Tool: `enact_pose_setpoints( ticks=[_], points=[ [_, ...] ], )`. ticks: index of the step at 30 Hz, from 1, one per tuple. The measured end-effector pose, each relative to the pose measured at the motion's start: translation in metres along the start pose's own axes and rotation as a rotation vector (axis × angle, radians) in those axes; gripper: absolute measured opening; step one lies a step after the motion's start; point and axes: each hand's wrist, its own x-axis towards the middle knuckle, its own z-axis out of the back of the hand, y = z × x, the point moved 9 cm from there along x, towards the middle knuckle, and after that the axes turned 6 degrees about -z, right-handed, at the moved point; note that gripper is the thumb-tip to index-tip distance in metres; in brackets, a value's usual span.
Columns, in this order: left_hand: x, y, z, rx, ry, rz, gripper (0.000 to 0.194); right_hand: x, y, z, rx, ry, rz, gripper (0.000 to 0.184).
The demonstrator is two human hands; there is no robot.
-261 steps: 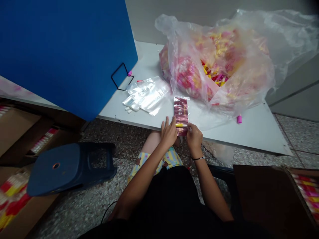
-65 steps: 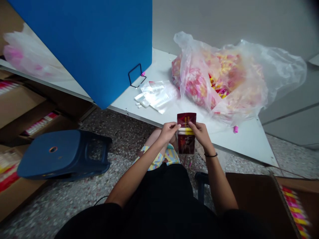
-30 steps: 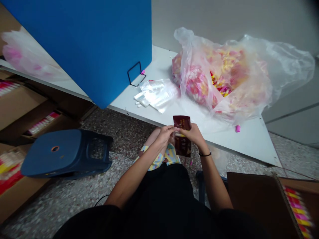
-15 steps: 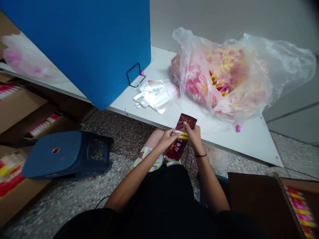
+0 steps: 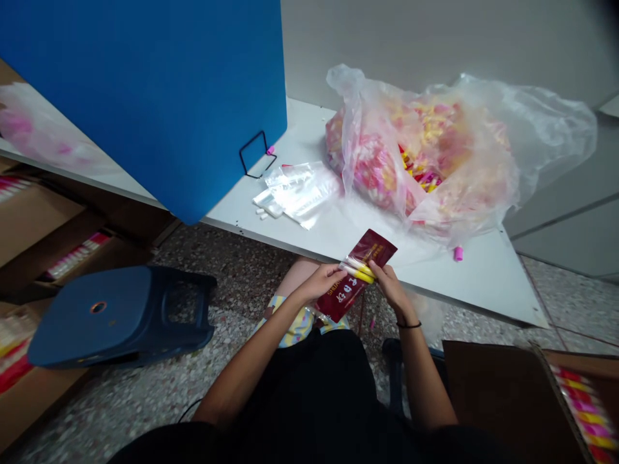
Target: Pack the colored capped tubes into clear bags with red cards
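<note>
The maroon packet lies slantwise in my two hands at the front edge of the worktop, the white-and-yellow sticks crossing its middle. Half a second ago it stood less tilted and my right thumb pressed the maroon face; now that thumb sits by the yellow ends. My left hand pinches near the white ends; my right hand pinches opposite, its other fingers hidden underneath. With both ends held, I judge the sticks and packet are being adjusted together as one bundle, not yet finished. Beyond lie clear sleeves, unmoved on the worktop, and an opened plastic bag of colourful pieces, a pink cap near it.
</note>
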Motion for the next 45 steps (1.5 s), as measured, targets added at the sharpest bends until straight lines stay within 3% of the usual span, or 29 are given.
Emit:
enact_pose_setpoints(
  ticks=[6,10,12,15,16,18,21,25,28,31,32,33,35,37,41,45],
  points=[
    [0.025,-0.027,0.004,0.278,0.163,-0.022,0.046,0.007,0.009,0.002,0.121,0.179,-0.060,0.039],
    [0.053,-0.051,0.009,0.596,0.315,-0.053,0.049,0.011,0.006,-0.014,0.097,0.312,-0.147,0.055],
    [0.069,-0.066,0.017,0.901,0.244,-0.112,0.040,0.017,0.000,-0.021,0.042,0.237,-0.164,0.066],
    [0.082,-0.089,0.023,1.371,-0.078,-0.271,0.029,0.024,-0.014,-0.040,0.182,0.139,-0.259,0.064],
    [0.083,-0.089,0.018,1.445,-0.115,-0.320,0.035,0.024,-0.019,-0.048,0.283,0.150,-0.298,0.060],
    [0.084,-0.074,0.005,1.456,-0.062,-0.384,0.038,0.019,-0.022,-0.055,0.441,0.214,-0.339,0.054],
    [0.084,-0.055,0.006,1.470,-0.092,-0.425,0.039,0.007,-0.028,-0.026,0.328,0.266,-0.373,0.056],
    [0.089,-0.049,0.018,1.518,-0.179,-0.426,0.042,0.024,-0.015,0.081,0.176,-0.055,-0.228,0.049],
    [0.094,-0.049,0.016,1.543,-0.125,-0.426,0.057,0.071,0.030,0.152,0.015,-0.341,0.040,0.034],
    [0.096,-0.045,0.008,1.559,-0.008,-0.425,0.088,0.137,0.087,0.188,-0.314,-0.571,0.284,0.026],
    [0.097,-0.042,0.006,1.566,0.028,-0.417,0.092,0.165,0.099,0.190,-0.477,-0.579,0.272,0.031],
    [0.097,-0.040,0.004,1.576,0.055,-0.404,0.093,0.198,0.103,0.183,-0.665,-0.474,0.204,0.035],
    [0.097,-0.036,0.003,1.594,0.088,-0.373,0.092,0.249,0.104,0.174,-0.763,-0.323,0.131,0.034],
    [0.098,-0.035,0.002,1.600,0.100,-0.342,0.092,0.282,0.094,0.165,-0.830,-0.241,0.029,0.033],
    [0.098,-0.033,0.003,1.582,0.115,-0.280,0.092,0.301,0.070,0.157,-0.916,-0.268,-0.123,0.036],
    [0.091,-0.038,0.011,1.569,0.074,-0.268,0.091,0.287,0.065,0.156,-0.955,-0.301,-0.070,0.030]
  ],
)
